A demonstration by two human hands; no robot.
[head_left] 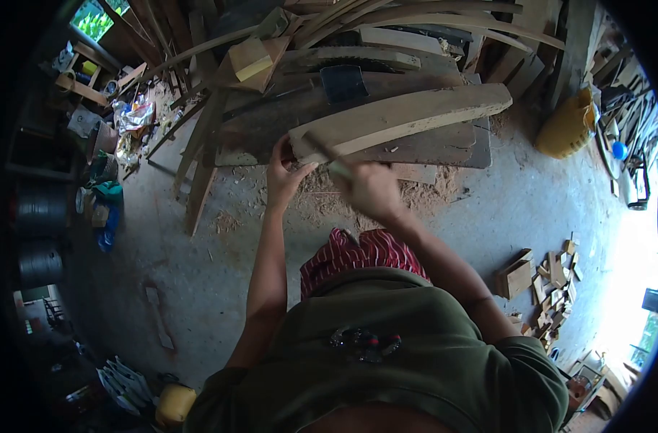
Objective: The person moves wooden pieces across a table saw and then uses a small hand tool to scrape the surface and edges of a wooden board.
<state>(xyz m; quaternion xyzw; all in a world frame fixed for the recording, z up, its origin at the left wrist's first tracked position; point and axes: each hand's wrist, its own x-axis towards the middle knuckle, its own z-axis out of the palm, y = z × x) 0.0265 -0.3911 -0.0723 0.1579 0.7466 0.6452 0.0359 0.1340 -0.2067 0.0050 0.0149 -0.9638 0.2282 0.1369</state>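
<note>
Wood plank [408,114] rests on boards [423,148]; fingers of the left hand [282,175] clasp its near end, fingers of the right hand [372,189] wrap a blurred tool [338,167].

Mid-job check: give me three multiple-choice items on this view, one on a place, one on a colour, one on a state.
1. Where is the yellow container? A on a shelf; B on the floor, right of the curved plank; C in the lap.
2. The striped cloth at the waist is: A blue; B red; C white.
3. The left hand is: A closed on the end of the curved plank; B flat on the floor; C hanging free.
Answers: B, it stands on the concrete at the right; B, red with dark stripes; A, fingers and thumb wrap the plank end.
</note>
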